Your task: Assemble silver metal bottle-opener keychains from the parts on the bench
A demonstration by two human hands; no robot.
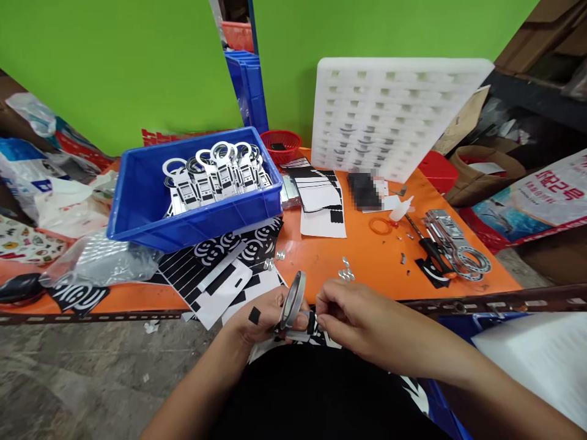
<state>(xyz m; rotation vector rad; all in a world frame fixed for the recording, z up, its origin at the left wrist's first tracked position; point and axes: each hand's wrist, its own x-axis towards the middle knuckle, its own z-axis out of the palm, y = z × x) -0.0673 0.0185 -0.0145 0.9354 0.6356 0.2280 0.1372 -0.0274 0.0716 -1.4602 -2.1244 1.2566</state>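
My left hand (263, 311) is closed around a flat metal part with a ring (293, 299) at one end, held low in front of my body. The ring stands up tilted between the thumb and fingers. A small black patch (254, 315) lies on the back of this hand. My right hand (342, 311) is pinched at the part's other end, close to a black piece (312, 322) there. Whatever is between its fingertips is too small or hidden to make out.
A blue bin (197, 223) of similar ringed parts stands left on the orange table (321, 256). Black-and-white sticker sheets (220, 275) lie before it. Small metal discs (346, 272) are scattered nearby. At right are a screwdriver (431, 247) and stacked metal parts (452, 238); a white foam tray (389, 116) leans behind.
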